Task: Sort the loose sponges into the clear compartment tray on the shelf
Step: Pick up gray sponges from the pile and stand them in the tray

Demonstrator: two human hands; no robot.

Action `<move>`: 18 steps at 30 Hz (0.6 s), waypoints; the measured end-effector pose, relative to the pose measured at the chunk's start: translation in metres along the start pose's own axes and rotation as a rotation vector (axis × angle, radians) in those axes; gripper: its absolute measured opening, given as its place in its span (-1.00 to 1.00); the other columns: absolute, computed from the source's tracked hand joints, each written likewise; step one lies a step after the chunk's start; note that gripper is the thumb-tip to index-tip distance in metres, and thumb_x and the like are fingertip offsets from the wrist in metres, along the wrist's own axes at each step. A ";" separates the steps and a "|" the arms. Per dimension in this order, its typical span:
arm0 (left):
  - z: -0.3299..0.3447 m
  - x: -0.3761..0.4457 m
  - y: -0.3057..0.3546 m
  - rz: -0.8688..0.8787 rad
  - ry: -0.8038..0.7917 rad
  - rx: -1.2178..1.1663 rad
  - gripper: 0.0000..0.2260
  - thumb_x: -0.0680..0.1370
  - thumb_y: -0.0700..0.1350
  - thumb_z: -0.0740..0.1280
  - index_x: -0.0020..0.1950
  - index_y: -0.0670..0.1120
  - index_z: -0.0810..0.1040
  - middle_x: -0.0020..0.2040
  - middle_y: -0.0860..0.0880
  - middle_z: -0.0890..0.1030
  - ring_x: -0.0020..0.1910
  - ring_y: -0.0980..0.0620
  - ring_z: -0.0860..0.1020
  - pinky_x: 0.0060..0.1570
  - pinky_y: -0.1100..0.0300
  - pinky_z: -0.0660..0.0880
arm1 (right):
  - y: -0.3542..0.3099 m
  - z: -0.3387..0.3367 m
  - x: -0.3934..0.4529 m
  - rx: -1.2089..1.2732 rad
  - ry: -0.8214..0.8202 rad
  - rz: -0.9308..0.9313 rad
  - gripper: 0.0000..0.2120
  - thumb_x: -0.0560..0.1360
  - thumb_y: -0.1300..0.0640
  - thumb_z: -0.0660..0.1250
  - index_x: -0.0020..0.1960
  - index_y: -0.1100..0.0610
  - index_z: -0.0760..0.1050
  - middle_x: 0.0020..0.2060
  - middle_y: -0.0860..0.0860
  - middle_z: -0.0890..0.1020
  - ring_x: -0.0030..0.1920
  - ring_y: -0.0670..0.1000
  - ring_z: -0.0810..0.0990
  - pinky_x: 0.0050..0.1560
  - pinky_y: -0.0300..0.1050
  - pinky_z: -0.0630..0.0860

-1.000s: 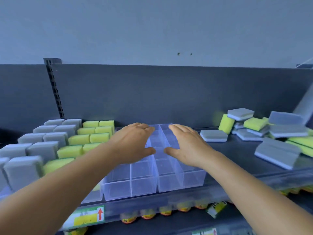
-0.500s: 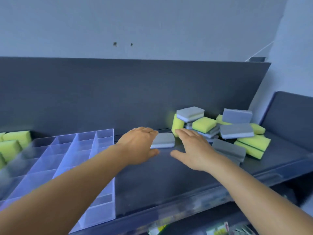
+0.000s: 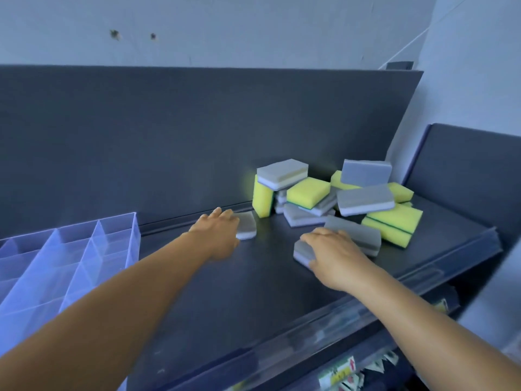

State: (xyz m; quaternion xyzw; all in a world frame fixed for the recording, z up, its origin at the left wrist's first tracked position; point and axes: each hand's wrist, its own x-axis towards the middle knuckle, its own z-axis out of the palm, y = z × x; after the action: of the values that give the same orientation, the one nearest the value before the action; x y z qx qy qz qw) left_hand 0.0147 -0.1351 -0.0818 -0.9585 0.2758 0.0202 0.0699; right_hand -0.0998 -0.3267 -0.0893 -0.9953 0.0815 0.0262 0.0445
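A pile of loose grey and yellow sponges [image 3: 308,191] lies at the back right of the dark shelf [image 3: 231,292]. The clear compartment tray [image 3: 118,235] stands at the left edge, and the compartments in view hold nothing. My left hand [image 3: 215,235] lies over a small grey sponge [image 3: 247,228] near the back wall, fingers curled on its left part. My right hand [image 3: 335,256] grips the near end of a long grey sponge [image 3: 356,235], fingers on top and thumb at its front side. Both sponges rest on the shelf.
A dark back panel [image 3: 197,136] closes the shelf behind, and a dark side panel [image 3: 473,170] stands at the right. A clear plastic rail with price labels [image 3: 341,371] runs along the shelf's front edge. Goods show blurred on the shelf below.
My view swung right, away from the tray and the filled sponge rows. Both hands moved from above the tray to the loose pile, and each came down on a grey sponge.
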 end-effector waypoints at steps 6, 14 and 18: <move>0.002 0.000 -0.011 -0.041 -0.028 -0.164 -0.73 0.60 -0.01 0.05 0.23 -0.02 0.40 0.21 -0.10 0.38 0.21 -0.13 0.41 0.15 0.01 0.37 | -0.039 -0.003 0.020 0.126 0.037 0.039 -0.56 0.58 -0.09 0.14 0.39 0.08 0.36 0.31 0.09 0.46 0.30 0.19 0.35 0.27 0.00 0.34; -0.001 -0.013 -0.019 -0.086 -0.074 -0.344 -0.38 0.43 0.20 0.37 0.36 -0.03 0.24 0.06 -0.09 0.53 0.13 -0.14 0.47 0.03 0.04 0.46 | -0.048 -0.010 0.042 0.192 -0.134 0.127 -0.40 0.56 -0.13 0.17 0.49 0.10 0.12 0.45 0.06 0.31 0.41 0.19 0.29 0.25 -0.01 0.36; -0.002 -0.017 -0.017 -0.112 -0.111 -0.369 -0.35 0.45 0.15 0.35 0.41 -0.14 0.26 0.17 -0.09 0.50 0.18 -0.10 0.48 0.10 0.04 0.49 | -0.050 -0.007 0.042 0.448 -0.101 0.111 -0.32 0.52 -0.06 0.29 0.52 0.09 0.07 0.46 0.04 0.28 0.39 0.12 0.35 0.20 -0.10 0.38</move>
State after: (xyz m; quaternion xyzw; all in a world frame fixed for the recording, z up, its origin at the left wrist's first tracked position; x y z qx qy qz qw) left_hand 0.0092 -0.1120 -0.0768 -0.9663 0.2092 0.1194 -0.0905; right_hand -0.0501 -0.2848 -0.0802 -0.9520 0.1374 0.0595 0.2668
